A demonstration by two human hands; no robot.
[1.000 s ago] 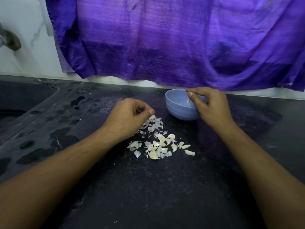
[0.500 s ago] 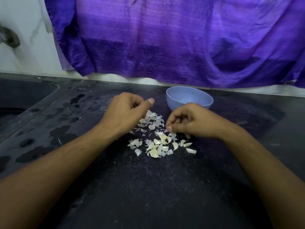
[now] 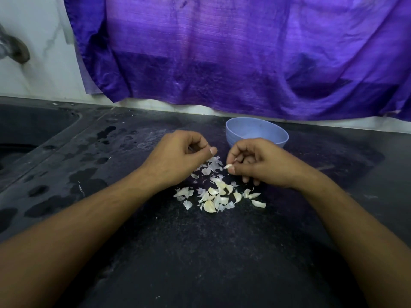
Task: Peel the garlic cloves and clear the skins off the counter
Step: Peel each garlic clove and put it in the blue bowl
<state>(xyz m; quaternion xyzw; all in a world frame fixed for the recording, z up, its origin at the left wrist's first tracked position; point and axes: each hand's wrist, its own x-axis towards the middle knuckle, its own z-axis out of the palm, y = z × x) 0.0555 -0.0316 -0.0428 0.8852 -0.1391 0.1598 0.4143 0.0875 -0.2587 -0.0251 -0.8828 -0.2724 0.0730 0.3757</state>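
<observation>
Your right hand (image 3: 262, 165) is curled and pinches one small pale garlic clove (image 3: 228, 166) between thumb and forefinger. The clove sits at the left edge of that hand, just above the far end of the scattered heap of white cloves and papery skins (image 3: 218, 194) on the dark speckled stone worktop (image 3: 200, 252).

The clove's long axis runs roughly left to right. Its free tip points left, toward your left hand (image 3: 178, 156). That hand is near the clove but does not touch it, and its thumb tip is the closest part, just left of the clove and slightly farther away. The left fingers are curled in. You cannot tell from this view whether they hold anything.

Judgement: the peeling step is in hand. The left hand is the one placed to reach the exposed tip, so expect to bring the left thumb across to the right to catch the skin.

The round pale blue plastic bowl (image 3: 244, 138) stands just beyond the right hand, on the far side. Its contents are not visible. Many skins remain on the worktop, so clearing is not yet done.
</observation>
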